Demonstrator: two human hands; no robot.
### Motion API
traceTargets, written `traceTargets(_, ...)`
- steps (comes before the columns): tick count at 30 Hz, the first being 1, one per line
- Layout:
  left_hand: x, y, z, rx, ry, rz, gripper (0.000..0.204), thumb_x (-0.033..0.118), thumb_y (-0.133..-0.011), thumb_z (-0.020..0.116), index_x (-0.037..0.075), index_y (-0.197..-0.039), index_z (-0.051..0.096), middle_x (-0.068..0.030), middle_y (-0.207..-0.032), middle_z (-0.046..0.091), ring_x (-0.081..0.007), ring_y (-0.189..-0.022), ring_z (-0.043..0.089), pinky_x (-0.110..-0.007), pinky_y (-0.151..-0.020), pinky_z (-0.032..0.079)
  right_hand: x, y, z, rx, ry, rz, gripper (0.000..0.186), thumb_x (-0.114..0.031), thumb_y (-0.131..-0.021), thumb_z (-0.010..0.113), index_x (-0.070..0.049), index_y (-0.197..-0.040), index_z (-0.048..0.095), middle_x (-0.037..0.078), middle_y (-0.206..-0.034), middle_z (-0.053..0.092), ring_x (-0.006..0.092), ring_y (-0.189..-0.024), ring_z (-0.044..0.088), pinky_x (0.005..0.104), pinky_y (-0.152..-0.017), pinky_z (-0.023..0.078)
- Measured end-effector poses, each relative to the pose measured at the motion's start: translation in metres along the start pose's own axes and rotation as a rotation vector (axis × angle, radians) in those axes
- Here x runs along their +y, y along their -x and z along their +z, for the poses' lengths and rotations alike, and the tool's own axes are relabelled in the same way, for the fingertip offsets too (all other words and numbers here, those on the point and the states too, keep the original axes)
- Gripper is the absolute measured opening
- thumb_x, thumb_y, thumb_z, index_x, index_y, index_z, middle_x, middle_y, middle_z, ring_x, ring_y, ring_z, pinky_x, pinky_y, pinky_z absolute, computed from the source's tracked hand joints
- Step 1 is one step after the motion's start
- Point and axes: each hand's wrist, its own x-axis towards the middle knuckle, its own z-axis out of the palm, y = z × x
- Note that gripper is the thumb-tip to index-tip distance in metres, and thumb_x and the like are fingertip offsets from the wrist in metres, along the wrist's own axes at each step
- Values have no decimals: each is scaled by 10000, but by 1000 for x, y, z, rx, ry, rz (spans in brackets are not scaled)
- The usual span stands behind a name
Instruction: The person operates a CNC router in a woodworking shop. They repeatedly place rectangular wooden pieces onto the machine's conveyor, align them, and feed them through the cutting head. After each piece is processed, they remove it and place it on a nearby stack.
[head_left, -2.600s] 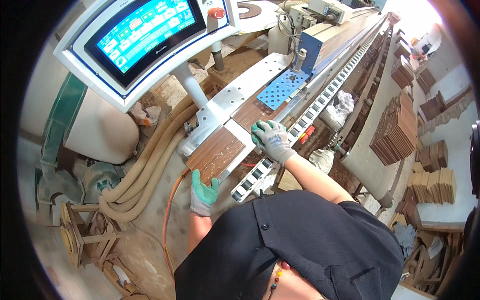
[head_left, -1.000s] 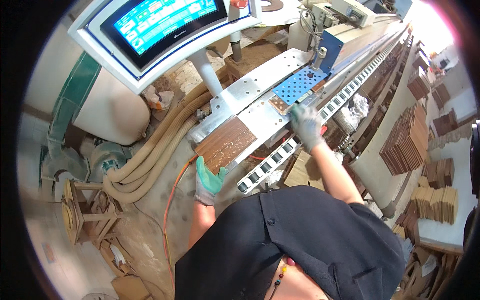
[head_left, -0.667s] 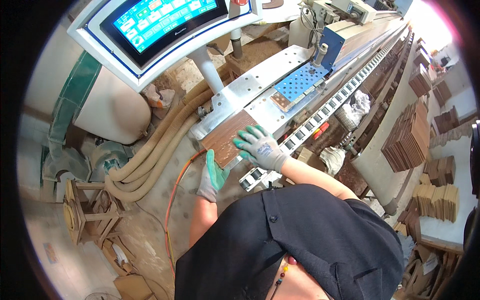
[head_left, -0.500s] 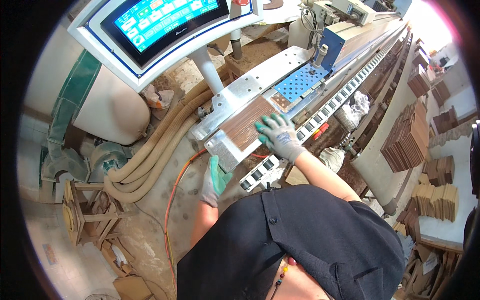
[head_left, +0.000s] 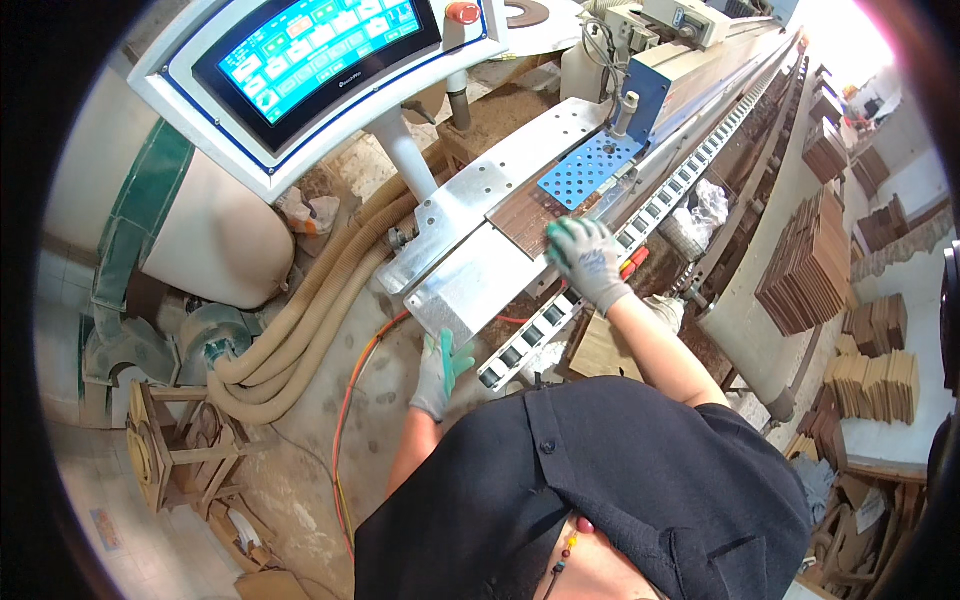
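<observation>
My right hand (head_left: 585, 262), in a grey and green glove, rests with bent fingers on the near right edge of a brown board (head_left: 520, 215). That board lies on the metal infeed table (head_left: 445, 287), its far end at a blue perforated plate (head_left: 585, 172). My left hand (head_left: 440, 372), gloved alike, is at the near end of the table, thumb apart from the fingers and nothing held; whether it touches the metal is unclear.
A control screen (head_left: 310, 60) stands upper left above coiled hoses (head_left: 285, 370). A roller rail (head_left: 650, 205) runs along the right of the table. Stacked boards (head_left: 800, 265) sit farther right, and a wooden stand (head_left: 185, 435) is lower left.
The board has moved forward from the near end of the table up to the blue plate, my right hand with it. My left hand has left the board and stays near the end.
</observation>
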Motion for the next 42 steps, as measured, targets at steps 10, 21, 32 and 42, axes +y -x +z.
traceTargets(10,-1,-1,-1,4,-51,44,594,462,-1048,540,112,-1492,357,-94,-1327,587,-286,-1107,652,-395,-802,596,-30,-2,1,-3,-117,-72,312,-248,-868,687,-178,-1172,679,85,-1268,647,322,-1185,593,484,-1067,435)
traceTargets(21,-4,-5,-8,7,-16,-17,670,461,-1052,531,146,-1575,256,-88,-1440,507,-288,-1138,642,-409,-848,592,-31,1,2,-19,-116,-46,282,-274,-899,655,-191,-1167,683,64,-1215,660,304,-1169,605,465,-1058,434)
traceTargets(32,-12,-12,-20,-21,-20,-11,704,443,-1051,542,171,-1596,189,-104,-1464,480,-333,-1205,608,-458,-900,571,-33,1,0,57,-107,-47,222,-236,-847,674,-196,-1061,716,33,-1160,648,253,-1144,600,433,-1049,441)
traceTargets(42,-18,-16,-26,-35,-43,4,698,438,-1046,554,167,-1588,207,-103,-1450,495,-323,-1193,616,-453,-905,572,-32,1,-1,28,-136,-47,260,-245,-827,704,-197,-1083,718,33,-1172,650,257,-1153,597,432,-1058,437)
